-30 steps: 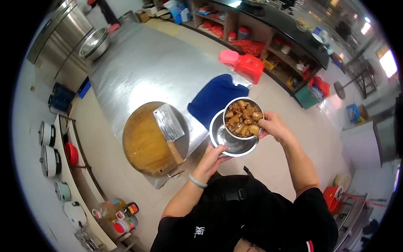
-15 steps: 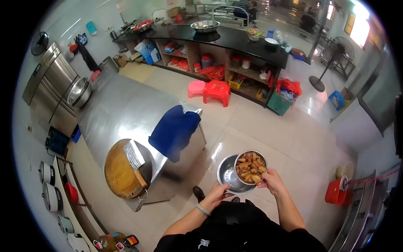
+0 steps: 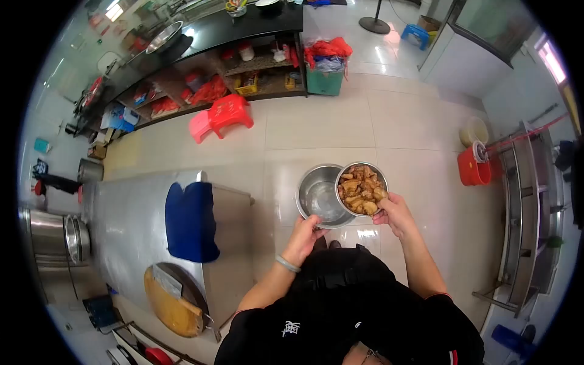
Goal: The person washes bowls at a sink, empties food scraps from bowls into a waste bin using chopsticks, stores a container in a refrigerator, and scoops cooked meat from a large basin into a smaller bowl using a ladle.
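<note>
My left hand (image 3: 302, 236) grips the near rim of a wide steel bowl (image 3: 319, 198), thumb inside the rim. The bottom of that bowl looks bare and shiny. Over its right side overlaps a smaller steel bowl (image 3: 340, 193) filled with browned chunks of food (image 3: 361, 188). My right hand (image 3: 394, 213) has hold of the smaller bowl's right rim, the thumb close to the food. Both bowls are held in the air in front of my body.
At left stands a steel table (image 3: 121, 213) with a blue cloth (image 3: 190, 222), a round chopping board (image 3: 170, 307) and a cleaver (image 3: 167, 281). Red stool (image 3: 230, 114), green bin (image 3: 323, 81) and counter (image 3: 207, 36) lie ahead. Red bucket (image 3: 474, 169) and steel rack (image 3: 523, 213) are right.
The view has turned to the right, away from the table, which now sits at the left edge side. Both hands still hold the bowls, which are slightly more spread apart.
</note>
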### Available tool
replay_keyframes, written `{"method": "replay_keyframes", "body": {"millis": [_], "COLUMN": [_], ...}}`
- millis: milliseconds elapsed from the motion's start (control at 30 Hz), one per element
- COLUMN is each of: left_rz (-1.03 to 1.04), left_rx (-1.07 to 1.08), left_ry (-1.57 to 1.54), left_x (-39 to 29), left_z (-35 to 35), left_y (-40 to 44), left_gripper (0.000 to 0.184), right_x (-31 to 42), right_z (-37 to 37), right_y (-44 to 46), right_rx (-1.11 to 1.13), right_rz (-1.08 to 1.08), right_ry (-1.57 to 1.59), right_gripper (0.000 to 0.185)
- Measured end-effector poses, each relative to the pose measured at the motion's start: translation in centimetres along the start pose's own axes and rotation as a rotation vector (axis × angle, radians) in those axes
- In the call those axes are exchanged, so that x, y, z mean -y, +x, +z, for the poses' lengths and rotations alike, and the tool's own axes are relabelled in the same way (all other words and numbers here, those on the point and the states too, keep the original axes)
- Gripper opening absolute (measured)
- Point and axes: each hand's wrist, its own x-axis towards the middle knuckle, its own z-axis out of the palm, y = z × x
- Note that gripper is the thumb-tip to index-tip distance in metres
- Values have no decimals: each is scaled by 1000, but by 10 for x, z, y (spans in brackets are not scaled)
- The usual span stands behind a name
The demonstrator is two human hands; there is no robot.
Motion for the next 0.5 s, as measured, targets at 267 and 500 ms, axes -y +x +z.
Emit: {"method": "replay_keyframes", "body": {"millis": [267, 500], "left_rz": [-40, 122], "left_rx": [-5, -153], "left_ry": [31, -17], "left_x": [-125, -260], "left_z": [13, -26], "left_y": [124, 166], "left_gripper": [45, 50], "right_x": [76, 151], "right_z": [32, 112], "right_y": [121, 223], "right_rx": [-122, -60], "right_rz": [-33, -57], "right_ry": [31, 84], "right_gripper": [20, 17]}}
